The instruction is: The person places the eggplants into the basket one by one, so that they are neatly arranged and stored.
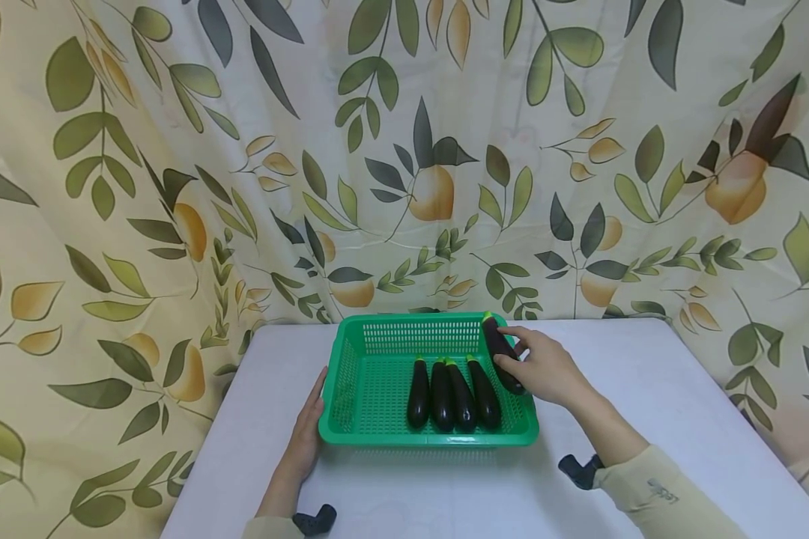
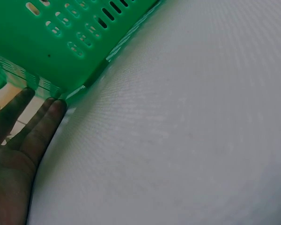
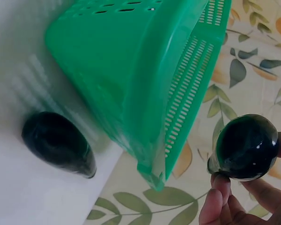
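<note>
A green plastic basket (image 1: 428,440) with slotted walls sits on the white-covered table. Several dark purple eggplants (image 1: 441,404) lie side by side inside it, right of the middle, green stem ends pointing away. My right hand (image 1: 549,367) pinches another eggplant (image 1: 499,344) over the basket's right edge, stem end up and tilted to the far left. In the right wrist view, fingers and thumb hold that eggplant (image 3: 248,147) raised beside the rim. My left hand (image 1: 303,428) rests along the basket's left side, fingers extended; in the left wrist view its fingertips (image 2: 58,107) touch the wall.
In the right wrist view, one more eggplant (image 3: 58,143) lies on the table outside the basket's right wall; the head view does not show it. A leaf-and-fruit patterned curtain (image 1: 431,187) hangs behind the table (image 1: 647,389). Dark wrist mounts (image 1: 580,471) sit at both cuffs.
</note>
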Tool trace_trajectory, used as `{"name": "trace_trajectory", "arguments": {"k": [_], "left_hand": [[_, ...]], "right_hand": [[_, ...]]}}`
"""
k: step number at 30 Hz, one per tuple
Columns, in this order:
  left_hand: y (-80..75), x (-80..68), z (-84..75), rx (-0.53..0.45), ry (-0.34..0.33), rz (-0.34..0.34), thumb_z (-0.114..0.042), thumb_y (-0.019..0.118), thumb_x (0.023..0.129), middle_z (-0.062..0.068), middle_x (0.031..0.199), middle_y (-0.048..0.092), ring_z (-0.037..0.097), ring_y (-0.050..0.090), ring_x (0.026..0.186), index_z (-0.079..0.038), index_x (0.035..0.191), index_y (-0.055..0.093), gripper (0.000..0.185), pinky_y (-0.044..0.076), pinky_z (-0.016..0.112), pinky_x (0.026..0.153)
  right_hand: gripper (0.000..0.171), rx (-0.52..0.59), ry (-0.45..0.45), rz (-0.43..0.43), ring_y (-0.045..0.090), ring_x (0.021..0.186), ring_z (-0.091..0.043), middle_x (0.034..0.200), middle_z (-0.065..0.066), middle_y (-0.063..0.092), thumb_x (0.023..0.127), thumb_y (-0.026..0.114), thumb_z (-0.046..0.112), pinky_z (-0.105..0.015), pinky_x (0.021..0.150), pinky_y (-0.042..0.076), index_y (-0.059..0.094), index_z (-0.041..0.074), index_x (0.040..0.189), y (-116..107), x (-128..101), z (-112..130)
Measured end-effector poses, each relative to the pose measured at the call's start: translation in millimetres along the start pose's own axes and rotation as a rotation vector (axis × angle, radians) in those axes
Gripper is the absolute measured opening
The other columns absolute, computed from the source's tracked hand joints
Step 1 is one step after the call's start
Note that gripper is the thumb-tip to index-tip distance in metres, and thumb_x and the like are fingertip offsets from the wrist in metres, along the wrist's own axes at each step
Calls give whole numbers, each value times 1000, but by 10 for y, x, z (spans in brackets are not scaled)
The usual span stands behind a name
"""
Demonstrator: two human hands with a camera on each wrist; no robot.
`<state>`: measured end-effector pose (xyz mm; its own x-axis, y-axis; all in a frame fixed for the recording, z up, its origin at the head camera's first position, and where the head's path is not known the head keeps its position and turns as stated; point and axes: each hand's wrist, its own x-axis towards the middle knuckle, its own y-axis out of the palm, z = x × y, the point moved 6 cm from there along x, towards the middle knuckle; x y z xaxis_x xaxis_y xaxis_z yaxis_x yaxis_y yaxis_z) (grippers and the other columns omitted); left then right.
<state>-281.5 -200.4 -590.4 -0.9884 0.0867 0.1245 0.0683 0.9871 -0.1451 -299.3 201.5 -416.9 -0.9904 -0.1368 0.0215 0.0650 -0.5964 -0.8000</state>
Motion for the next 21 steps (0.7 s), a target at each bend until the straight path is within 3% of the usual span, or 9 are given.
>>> {"name": "trace_trajectory", "arguments": {"k": [7, 21], "left_hand": [[-2, 5, 10, 6, -5, -6, -44, 18, 112, -13, 173, 21, 26, 8, 164, -45, 163, 22, 52, 1, 72, 124], [0, 4, 25, -13, -4, -4, -44, 19, 112, -13, 173, 20, 27, 7, 164, -46, 163, 23, 51, 1, 73, 124]], "right_hand": [[58, 19, -9, -2, 65, 86, -24, 113, -21, 66, 100, 69, 31, -28, 61, 60, 52, 6, 150, 58, 3, 68], [56, 46, -21, 6, 63, 86, -24, 112, -18, 67, 99, 70, 29, -29, 61, 55, 55, 7, 148, 190, 23, 216]]}}
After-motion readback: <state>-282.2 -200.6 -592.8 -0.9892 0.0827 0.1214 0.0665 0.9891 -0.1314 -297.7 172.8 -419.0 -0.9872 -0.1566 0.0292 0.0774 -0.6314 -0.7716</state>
